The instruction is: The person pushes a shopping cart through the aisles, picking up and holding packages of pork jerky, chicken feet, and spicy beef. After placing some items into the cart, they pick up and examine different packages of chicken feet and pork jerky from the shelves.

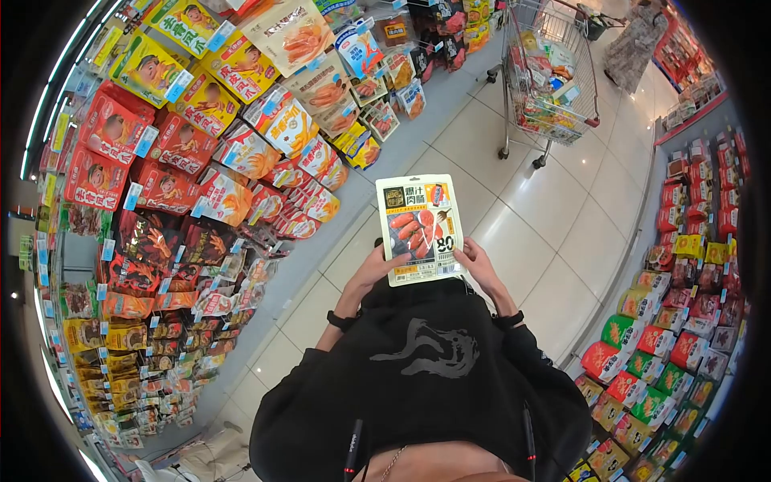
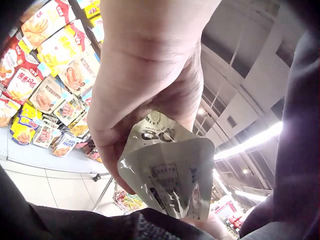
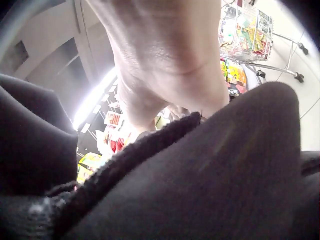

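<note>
A pale, flat pouch of sausages (image 1: pixel 418 229) with red sausages printed on its front faces up before my body in the head view. My left hand (image 1: pixel 374 269) grips its lower left edge, the thumb lying over the front. At the lower right edge my right hand (image 1: pixel 480 267) holds it too, thumb on the front. In the left wrist view, that hand (image 2: pixel 145 75) is curled round the crinkled pouch (image 2: pixel 172 170). A dark sleeve (image 3: pixel 215 170) covers much of the right wrist view, hiding most of the pouch behind the right hand (image 3: pixel 170 65).
Racks of hanging snack packets (image 1: pixel 189 145) line the left side. A wire shopping cart (image 1: pixel 554 104) with several goods stands ahead on the tiled floor (image 1: pixel 514 233). Shelves of packets (image 1: pixel 642 361) run along the right. Another person (image 1: pixel 638 44) is at the upper right.
</note>
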`<state>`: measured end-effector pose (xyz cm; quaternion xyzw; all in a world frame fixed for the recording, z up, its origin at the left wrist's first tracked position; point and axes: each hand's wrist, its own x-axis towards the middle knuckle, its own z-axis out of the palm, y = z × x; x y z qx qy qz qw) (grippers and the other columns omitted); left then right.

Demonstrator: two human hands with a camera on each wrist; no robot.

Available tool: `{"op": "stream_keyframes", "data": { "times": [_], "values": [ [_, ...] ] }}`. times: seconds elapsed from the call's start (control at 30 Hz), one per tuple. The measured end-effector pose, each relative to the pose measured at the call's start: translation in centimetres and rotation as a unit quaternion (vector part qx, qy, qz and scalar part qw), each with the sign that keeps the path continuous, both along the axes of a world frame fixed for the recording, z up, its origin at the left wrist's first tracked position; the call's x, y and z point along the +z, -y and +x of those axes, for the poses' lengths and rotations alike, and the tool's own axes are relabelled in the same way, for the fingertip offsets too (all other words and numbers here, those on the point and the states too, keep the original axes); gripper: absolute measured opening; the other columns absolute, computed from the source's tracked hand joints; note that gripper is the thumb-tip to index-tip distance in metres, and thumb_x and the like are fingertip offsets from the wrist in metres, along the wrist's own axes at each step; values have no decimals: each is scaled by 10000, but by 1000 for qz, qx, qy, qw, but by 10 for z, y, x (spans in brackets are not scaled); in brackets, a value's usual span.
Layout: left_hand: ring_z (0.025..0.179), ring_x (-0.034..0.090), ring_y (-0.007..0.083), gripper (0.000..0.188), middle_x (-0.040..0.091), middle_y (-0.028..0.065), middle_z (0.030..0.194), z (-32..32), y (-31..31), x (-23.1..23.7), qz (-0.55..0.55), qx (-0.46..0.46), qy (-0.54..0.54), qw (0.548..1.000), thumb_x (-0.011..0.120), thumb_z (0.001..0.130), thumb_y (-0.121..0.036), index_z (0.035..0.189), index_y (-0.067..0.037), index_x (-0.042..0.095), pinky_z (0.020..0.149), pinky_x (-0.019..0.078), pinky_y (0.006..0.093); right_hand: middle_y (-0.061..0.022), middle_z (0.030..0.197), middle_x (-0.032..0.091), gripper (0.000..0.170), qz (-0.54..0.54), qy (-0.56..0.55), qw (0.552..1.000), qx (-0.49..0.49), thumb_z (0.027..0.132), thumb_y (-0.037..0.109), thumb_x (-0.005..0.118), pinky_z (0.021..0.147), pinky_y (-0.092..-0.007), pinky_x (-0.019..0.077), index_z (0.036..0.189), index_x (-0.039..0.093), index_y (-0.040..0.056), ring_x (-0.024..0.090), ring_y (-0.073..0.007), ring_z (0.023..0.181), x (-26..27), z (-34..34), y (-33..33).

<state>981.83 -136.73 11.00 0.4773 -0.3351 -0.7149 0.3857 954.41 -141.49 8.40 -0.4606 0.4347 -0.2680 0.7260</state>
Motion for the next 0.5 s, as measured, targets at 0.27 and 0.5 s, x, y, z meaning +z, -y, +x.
{"op": "stream_keyframes", "data": {
  "times": [0.27, 0.5],
  "values": [
    [1141, 557, 168, 548, 546, 99, 1294, -7, 8, -11, -10, 43, -8, 999, 619, 947, -228, 1382, 16, 390, 989, 450, 324, -112, 1163, 629, 416, 7, 13, 1000, -7, 978, 186, 560, 923, -290, 470, 1291, 414, -47, 599, -134, 1033, -4, -5, 2],
    [1165, 539, 159, 517, 549, 84, 1287, 1, 18, -1, -5, 114, -25, 993, 601, 960, -226, 1375, 6, 398, 997, 441, 323, -132, 1245, 584, 451, 30, -33, 998, 38, 980, 210, 558, 983, -311, 433, 1329, 404, -31, 557, -167, 1140, 18, 5, 32]
  ]
}}
